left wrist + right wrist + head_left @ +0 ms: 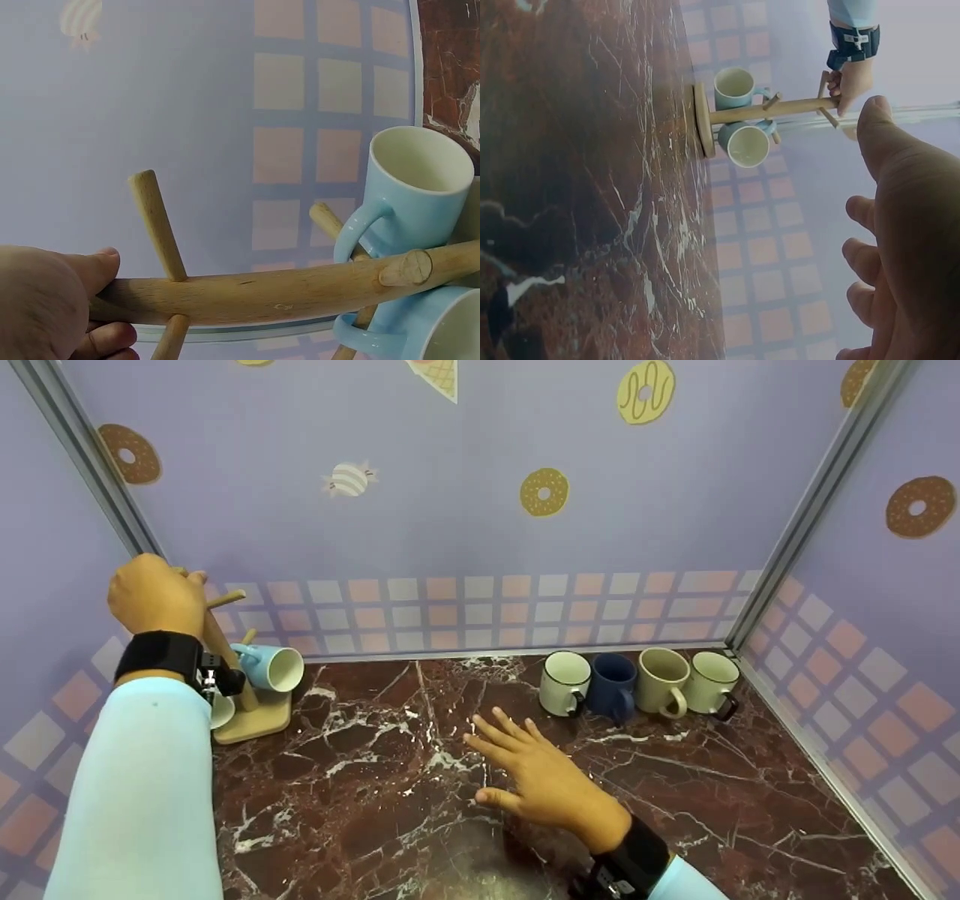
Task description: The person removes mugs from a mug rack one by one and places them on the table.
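While the marble counter (375, 810) fills the floor of the booth, its back and side edges meet lilac walls (450, 510) printed with doughnuts and a band of pale checks.

Mug stand (251, 712): wooden, at about 9 o'clock on the counter, flat base down by the left wall. Long axis is the post (285, 289), upright from the base, top end pointing up into the left hand. Side pegs (156, 221) branch off the post at a slant.

Left hand (154, 594): curled round the top of the post, thumb and fingers closed on the wood just above the upper pegs. Firm hold, seen clearly from the left wrist.

Right hand (536, 776): at about 6 o'clock, over bare counter, fingers spread and straight, holding nothing. Cannot tell whether the palm touches the stone. Well apart from the stand.

Containers:
- Light blue mug (270, 666) hangs by its handle on a lower peg, mouth facing 3 o'clock, nothing visible inside.
- Second light blue mug (744, 144) hangs on the opposite side of the post, low, mouth outward, inside bare.
- Row of four mugs at about 1 o'clock by the back wall, touching side by side, mouths up: white mug (564, 682), dark blue mug (611, 684), beige mug (663, 681), cream mug (711, 681). Nothing shows in the parts of their insides in view.
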The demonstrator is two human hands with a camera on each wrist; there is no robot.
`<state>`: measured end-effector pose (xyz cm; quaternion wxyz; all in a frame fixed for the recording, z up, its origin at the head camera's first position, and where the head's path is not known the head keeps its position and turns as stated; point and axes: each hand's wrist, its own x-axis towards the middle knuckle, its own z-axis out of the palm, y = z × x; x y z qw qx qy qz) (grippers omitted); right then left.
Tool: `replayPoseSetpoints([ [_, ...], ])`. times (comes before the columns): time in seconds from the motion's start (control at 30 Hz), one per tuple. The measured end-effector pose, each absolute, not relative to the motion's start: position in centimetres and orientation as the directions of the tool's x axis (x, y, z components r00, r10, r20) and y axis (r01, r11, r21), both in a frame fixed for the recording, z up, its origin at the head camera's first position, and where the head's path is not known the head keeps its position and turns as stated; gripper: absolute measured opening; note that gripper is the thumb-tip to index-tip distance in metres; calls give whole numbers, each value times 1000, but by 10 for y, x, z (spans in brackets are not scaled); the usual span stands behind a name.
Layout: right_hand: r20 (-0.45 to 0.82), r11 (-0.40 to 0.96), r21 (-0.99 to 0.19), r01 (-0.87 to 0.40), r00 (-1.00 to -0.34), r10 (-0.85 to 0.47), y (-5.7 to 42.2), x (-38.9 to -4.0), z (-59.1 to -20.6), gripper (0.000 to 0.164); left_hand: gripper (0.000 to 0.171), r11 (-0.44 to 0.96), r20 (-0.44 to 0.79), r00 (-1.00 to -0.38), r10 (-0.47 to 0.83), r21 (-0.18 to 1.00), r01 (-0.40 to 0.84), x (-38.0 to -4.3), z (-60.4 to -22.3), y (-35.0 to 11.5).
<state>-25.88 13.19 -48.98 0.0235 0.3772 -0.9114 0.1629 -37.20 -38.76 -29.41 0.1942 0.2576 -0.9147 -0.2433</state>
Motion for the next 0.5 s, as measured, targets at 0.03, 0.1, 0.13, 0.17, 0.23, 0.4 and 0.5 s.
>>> replayPoseSetpoints([
  [0.03, 166, 662, -279, -695, -714, -680, 132, -259, -490, 88, 57, 752, 228, -794, -563, 540, -378, -372, -294, -389],
  [0.1, 165, 661, -280, -696, -713, -681, 131, -258, -490, 88, 57, 752, 220, -797, -562, 538, -381, -373, -294, -392],
  [0.13, 165, 661, -280, -696, -713, -681, 131, -258, -490, 88, 58, 754, 218, -799, -561, 534, -383, -373, -293, -393],
  [0.17, 163, 661, -281, -696, -713, -681, 130, -258, -490, 88, 58, 759, 218, -802, -557, 526, -384, -373, -293, -395],
  [0.23, 160, 662, -282, -694, -715, -681, 130, -257, -489, 88, 59, 768, 216, -809, -547, 514, -382, -372, -292, -398],
  [0.4, 159, 660, -274, -699, -710, -686, 130, -257, -490, 87, 59, 786, 205, -831, -517, 497, -367, -367, -289, -404],
  [0.5, 157, 659, -272, -701, -708, -688, 129, -257, -491, 87, 58, 795, 199, -841, -503, 489, -359, -363, -288, -403],
])
